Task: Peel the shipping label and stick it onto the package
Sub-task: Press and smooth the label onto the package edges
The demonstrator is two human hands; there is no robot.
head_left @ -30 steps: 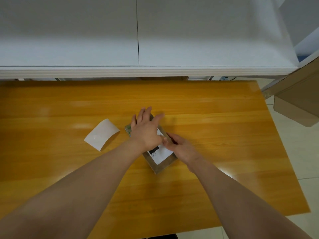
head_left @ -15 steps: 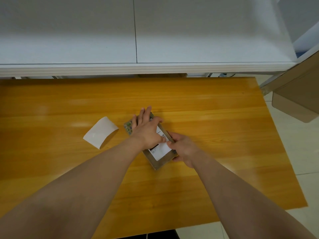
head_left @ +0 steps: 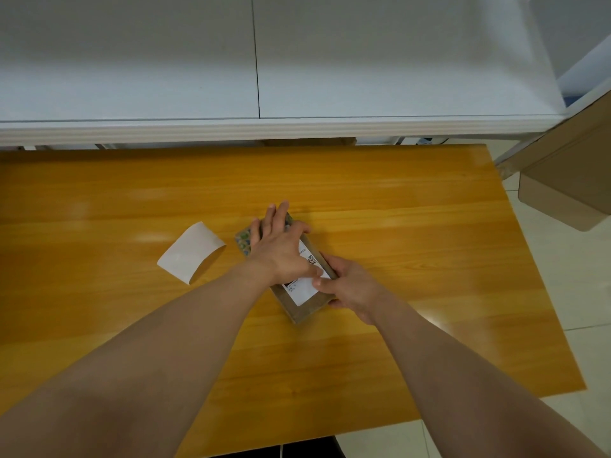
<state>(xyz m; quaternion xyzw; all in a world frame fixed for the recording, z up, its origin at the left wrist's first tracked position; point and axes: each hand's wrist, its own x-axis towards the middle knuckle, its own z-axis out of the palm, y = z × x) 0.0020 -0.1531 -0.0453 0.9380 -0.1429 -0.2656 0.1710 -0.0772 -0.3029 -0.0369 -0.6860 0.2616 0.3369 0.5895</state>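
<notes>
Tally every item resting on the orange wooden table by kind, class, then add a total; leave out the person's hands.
Small brown cardboard package: 1
White printed shipping label, stuck on the package: 1
Curled white backing paper, lying apart to the left: 1
Total: 3

A glossy orange-yellow wooden table fills the middle of the view beneath a white shelf.

The pale grey-white shelf, split by a thin vertical seam, runs along the table's far edge, its ribbed front lip overhanging the wood. At the right, a brown cardboard box juts in beside the table's far corner, well apart from its centre. Light tiled floor shows along the right side and past the near edge.
</notes>
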